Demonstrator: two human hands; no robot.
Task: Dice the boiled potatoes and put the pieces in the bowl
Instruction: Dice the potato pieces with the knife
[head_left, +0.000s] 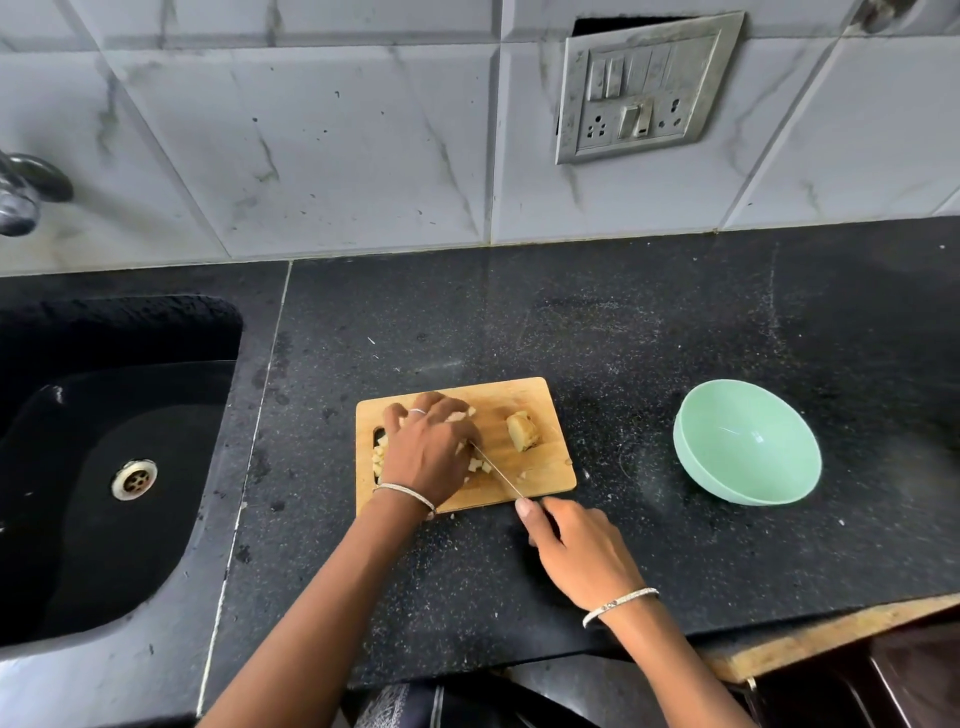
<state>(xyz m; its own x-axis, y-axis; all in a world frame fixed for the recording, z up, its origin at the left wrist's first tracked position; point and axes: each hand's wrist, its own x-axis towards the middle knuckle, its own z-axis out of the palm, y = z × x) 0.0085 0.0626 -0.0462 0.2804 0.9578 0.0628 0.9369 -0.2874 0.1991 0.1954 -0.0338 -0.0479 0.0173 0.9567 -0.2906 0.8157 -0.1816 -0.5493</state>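
Observation:
A wooden cutting board (540, 478) lies on the black counter. My left hand (428, 447) rests over a heap of diced potato pieces (378, 460) on the board's left half, fingers curled down onto them. My right hand (576, 551) grips the handle of a knife (498, 470), index finger along its spine; the blade slants up-left and its tip meets the pieces under my left hand. An uncut chunk of boiled potato (523, 430) sits on the board's right part. A mint-green bowl (748, 457), with nothing inside, stands to the right of the board.
A black sink (104, 467) with a metal drain lies to the left, a tap (26, 192) above it. A tiled wall with a switch plate (644, 88) rises behind. The counter's front edge runs close to my right wrist.

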